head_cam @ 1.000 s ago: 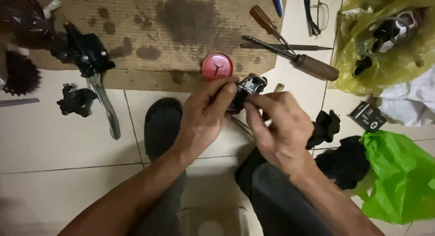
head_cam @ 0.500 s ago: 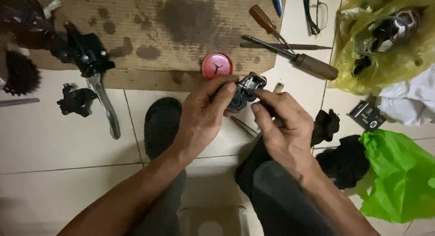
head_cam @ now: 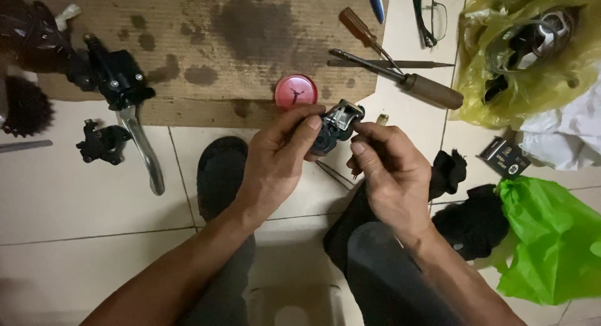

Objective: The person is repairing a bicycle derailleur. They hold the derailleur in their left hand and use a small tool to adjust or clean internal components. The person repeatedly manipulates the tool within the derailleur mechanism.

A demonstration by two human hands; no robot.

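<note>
A black brake lever (head_cam: 128, 113) lies at left on stained cardboard (head_cam: 206, 44). At centre, above the tiled floor, the left hand (head_cam: 275, 160) fingers close around a small black mechanical part (head_cam: 335, 125); the right hand (head_cam: 391, 172) pinches its side. Screwdrivers (head_cam: 400, 82) lie right.

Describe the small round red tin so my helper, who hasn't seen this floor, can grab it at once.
Find the stained cardboard sheet on the tiled floor. At its near edge, just beyond the left hand and the black mechanical part it holds, sits the red tin. It is the only round, red thing there; the wooden-handled screwdrivers to its right are long and brown.
</note>
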